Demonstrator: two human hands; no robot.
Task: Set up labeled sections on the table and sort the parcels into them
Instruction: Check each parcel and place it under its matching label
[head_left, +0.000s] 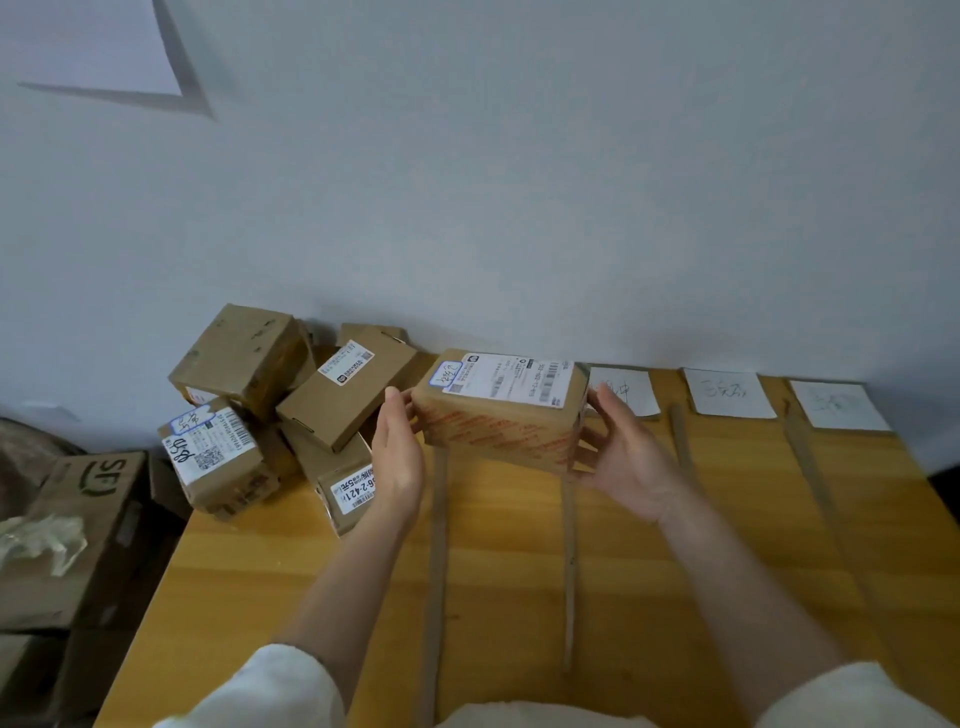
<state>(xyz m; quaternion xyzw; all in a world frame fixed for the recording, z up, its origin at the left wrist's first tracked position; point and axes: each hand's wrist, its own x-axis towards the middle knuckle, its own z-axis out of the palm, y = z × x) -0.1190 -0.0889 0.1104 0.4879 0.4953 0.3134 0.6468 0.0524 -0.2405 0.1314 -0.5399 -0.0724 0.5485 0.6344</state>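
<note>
A: State the grip.

B: Both hands clamp one parcel (501, 410) by its short ends. The left hand (397, 457) presses flat on the left end; the right hand (621, 457) cups the right end, thumb near the top edge. The parcel is held above the bench (519, 571), tilted slightly, shipping label (511, 382) facing up.

A: Where is it relative to the sections?

B: Over the lane between two tape strips (436, 545), just left of the first paper label (623, 389). Two more paper labels (727, 392) lie further right, along the wall. Their handwriting is too faint to read.

A: Handling properties?

B: Judged as a stiff cardboard carton wrapped in printed tape. The taped faces are probably slick, so end pressure with the palms is the sound hold; the corners give extra purchase. Weight appears light to moderate, since it is carried on fingertips alone.

A: Surroundings?

B: The unsorted pile (270, 410) sits at the left end of the bench, boxes leaning on one another. Pulling from below could topple it.
</note>
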